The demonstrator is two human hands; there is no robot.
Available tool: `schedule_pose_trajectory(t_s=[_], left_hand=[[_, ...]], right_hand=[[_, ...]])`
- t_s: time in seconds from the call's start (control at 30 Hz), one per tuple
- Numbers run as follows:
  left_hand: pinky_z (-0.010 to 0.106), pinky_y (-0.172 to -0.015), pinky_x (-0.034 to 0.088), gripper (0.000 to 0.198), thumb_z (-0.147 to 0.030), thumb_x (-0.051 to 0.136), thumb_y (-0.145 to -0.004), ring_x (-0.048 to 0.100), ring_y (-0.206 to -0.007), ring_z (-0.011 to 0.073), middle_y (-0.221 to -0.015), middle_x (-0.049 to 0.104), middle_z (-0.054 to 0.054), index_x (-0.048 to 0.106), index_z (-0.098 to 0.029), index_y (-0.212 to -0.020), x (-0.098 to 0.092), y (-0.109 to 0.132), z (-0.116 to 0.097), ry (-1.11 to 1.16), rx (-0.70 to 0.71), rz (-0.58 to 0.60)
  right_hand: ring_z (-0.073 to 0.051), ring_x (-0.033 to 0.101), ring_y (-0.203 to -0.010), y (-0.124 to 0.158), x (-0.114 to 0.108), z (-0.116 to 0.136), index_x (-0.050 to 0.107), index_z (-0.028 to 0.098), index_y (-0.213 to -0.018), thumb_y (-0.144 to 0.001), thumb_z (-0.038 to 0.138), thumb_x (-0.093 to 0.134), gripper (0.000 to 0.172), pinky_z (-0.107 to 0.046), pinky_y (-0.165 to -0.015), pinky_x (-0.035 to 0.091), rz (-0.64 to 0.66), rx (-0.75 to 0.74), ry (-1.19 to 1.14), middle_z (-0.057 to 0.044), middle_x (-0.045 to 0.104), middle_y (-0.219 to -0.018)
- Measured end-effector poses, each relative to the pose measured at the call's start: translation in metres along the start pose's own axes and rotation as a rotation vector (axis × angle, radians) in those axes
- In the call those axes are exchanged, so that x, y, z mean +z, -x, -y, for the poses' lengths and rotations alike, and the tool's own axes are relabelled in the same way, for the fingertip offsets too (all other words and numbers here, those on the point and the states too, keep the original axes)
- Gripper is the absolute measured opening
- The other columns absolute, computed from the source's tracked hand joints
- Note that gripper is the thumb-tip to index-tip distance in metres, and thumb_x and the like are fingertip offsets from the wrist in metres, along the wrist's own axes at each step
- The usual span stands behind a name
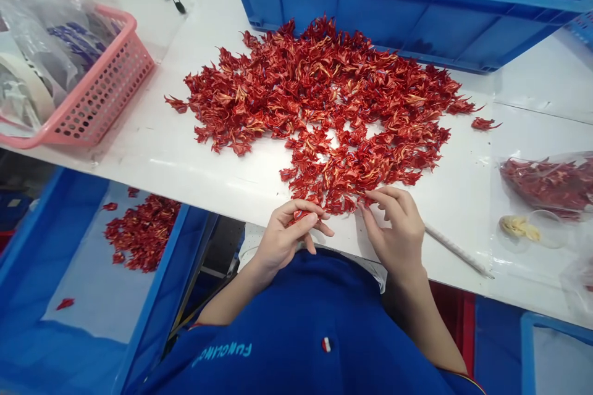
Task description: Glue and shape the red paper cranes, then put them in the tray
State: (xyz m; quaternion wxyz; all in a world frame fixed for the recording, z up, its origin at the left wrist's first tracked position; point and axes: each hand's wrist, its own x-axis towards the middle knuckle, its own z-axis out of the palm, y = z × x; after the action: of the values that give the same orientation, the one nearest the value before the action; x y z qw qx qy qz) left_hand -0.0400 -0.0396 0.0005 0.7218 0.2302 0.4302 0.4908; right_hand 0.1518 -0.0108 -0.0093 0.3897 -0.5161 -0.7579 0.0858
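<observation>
Close to the table's front edge, my left hand [296, 225] is closed with a small red piece [300, 216] between thumb and fingers. It looks like a small folded ribbon or leather flower with pointed ends. My right hand [393, 216] pinches another red piece [365, 200] at the near edge of a wide pile of red pieces [324, 92]. Thin pale blue and yellowish bits show among the pile. The fingertips of both hands partly cover what they hold.
A blue crate [393, 12] with dark green pieces stands behind the pile. At left is a pink basket [106, 83] of bags; below it, a blue bin [180, 247] holds red pieces. To the right lie a white stick [458, 250] and a clear bag [551, 185] of red pieces.
</observation>
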Motion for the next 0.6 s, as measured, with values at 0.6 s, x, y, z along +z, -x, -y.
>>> schedule_pose_trajectory(t_s=[0.6], left_hand=[[0.017, -0.038, 0.044, 0.046, -0.035, 0.089, -0.056, 0.049, -0.045, 0.0060, -0.065, 0.062, -0.003, 0.061, -0.015, -0.086, 0.032, -0.005, 0.004, -0.263, -0.125, 0.065]], right_hand=[[-0.013, 0.059, -0.065, 0.022, 0.010, 0.025, 0.059, 0.023, -0.079, -0.077, 0.002, 0.069, 0.023, -0.028, -0.053, 0.051, -0.346, -0.088, -0.102, 0.000, 0.059, -0.077]])
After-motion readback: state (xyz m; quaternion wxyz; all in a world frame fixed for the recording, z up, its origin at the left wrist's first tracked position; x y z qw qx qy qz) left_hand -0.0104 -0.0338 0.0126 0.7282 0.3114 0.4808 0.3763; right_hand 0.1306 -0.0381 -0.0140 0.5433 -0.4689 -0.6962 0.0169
